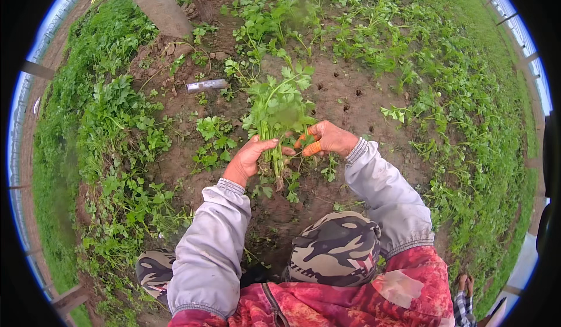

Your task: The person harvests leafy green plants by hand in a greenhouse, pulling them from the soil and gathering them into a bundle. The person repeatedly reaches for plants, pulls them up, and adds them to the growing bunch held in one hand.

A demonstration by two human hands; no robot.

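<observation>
My left hand point(250, 158) grips a bunch of leafy celery plants point(278, 108) around the lower stems. Their leaves point away from me, and thin soil-covered roots point(279, 182) hang below my thumb. At the right side of the bunch is my right hand point(329, 137), with orange coverings point(312, 148) on its fingers. Its thumb and fingers close on a small green stem and leaf beside the bunch. Part of the fingers is hidden behind the greenery. Under both hands lies brown soil point(307, 208) with scattered green sprigs.
Pulled celery point(116, 116) lies heaped at left. A clear plastic-like tube point(207, 85) rests near a thick post point(158, 7). Rooted plants point(385, 42) grow ahead and right, past small holes point(346, 108). My camouflage-covered knee point(335, 248) is close below. Another person's hands point(466, 283) show at lower right.
</observation>
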